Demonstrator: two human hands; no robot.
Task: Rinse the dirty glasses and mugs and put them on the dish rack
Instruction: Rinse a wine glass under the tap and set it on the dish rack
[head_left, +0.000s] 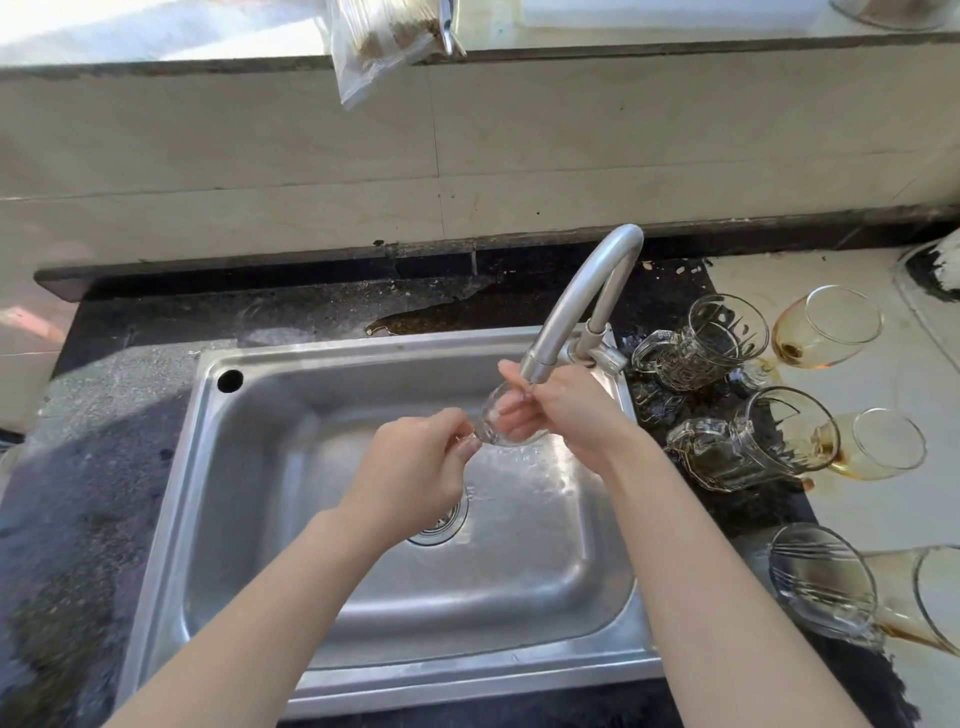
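Note:
A clear glass (493, 418) lies tilted on its side under the faucet spout (540, 366), over the steel sink (332, 519). My left hand (415, 467) pinches its lower left end. Fingers of my right hand (566, 410) reach inside the glass and curl round its rim. Water splashes in the basin below. On the counter to the right lie dirty glass mugs (701, 340) (748, 441) and stemmed glasses (826, 327) (883, 444) with brown residue. No dish rack is in view.
Two more dirty glasses (821, 582) (935, 597) lie at the right front. Brown liquid is spilled on the dark counter behind the sink (431, 319) and around the mugs. A plastic bag (374, 41) hangs from the ledge above the tiled wall.

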